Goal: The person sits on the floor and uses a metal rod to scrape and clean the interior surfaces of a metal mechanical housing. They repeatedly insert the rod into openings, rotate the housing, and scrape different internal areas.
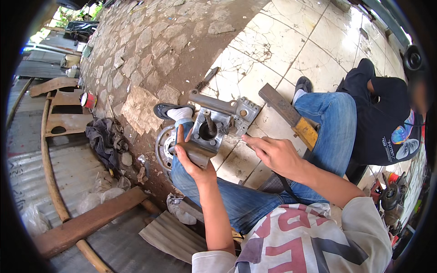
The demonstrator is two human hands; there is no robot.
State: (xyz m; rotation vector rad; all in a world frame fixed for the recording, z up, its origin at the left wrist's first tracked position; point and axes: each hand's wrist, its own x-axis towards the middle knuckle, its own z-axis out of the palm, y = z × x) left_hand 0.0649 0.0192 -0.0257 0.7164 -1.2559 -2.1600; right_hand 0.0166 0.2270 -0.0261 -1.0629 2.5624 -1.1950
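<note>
A grey metal part (223, 120) with flanges, bolts and a round dark opening sits in front of me, between my knees. A short shaft (209, 123) stands up out of the opening. My left hand (196, 169) is closed around the near left end of the part, thumb and fingers on its curved plate. From the right, my right hand (278, 157) grips a thin tool, its fingers pinched around the near end. The tool's slim tip (236, 134) reaches to the right side of the part; its exact kind cannot be made out.
A wheel rim (164, 144) lies behind my left leg. Near my right knee slants a rusty, yellow-painted steel bar (293, 118). A person in black (380, 118) sits at the right. Flattened cardboard (139, 109) and a dark tool (207, 78) lie on the ground; a plank (93, 223) crosses the lower left.
</note>
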